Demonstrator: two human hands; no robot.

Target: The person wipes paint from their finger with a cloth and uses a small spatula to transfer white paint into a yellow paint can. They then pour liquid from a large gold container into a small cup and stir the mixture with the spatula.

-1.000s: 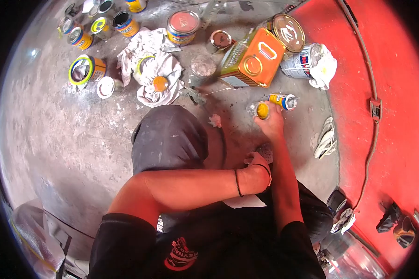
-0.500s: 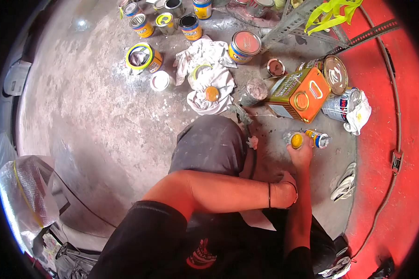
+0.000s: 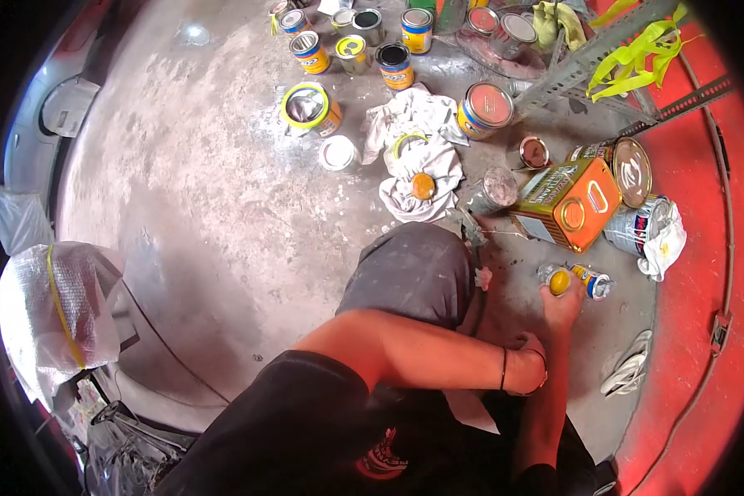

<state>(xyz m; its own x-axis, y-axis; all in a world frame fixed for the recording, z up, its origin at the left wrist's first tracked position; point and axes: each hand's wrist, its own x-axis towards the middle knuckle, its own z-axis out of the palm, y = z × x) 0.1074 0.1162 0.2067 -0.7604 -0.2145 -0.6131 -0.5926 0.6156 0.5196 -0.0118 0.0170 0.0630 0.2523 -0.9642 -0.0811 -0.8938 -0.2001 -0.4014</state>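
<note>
My right hand (image 3: 564, 304) is closed around a small clear container with a yellow top (image 3: 560, 282), low over the floor at the right. Close beside it lies a small can with a blue and yellow label (image 3: 590, 282). Across my body reaches my left arm, and my left hand (image 3: 527, 364) bends down against my right forearm. Its fingers are mostly hidden, so its grip does not show. A pale flat sheet (image 3: 471, 411) pokes out below my left wrist.
An orange-topped metal tin (image 3: 569, 207) stands ahead of my right hand. White rags (image 3: 417, 178) with an orange lid and several paint cans (image 3: 395, 66) lie farther forward. A metal frame (image 3: 583, 70) rises at upper right. Masking-paper strips (image 3: 628, 364) and a hose (image 3: 723, 240) are at right.
The view has turned slightly, so the cans, tin and my arms appear farther right and lower. My right hand keeps hold of the yellow-topped container; both hands stay in nearly the same pose.
</note>
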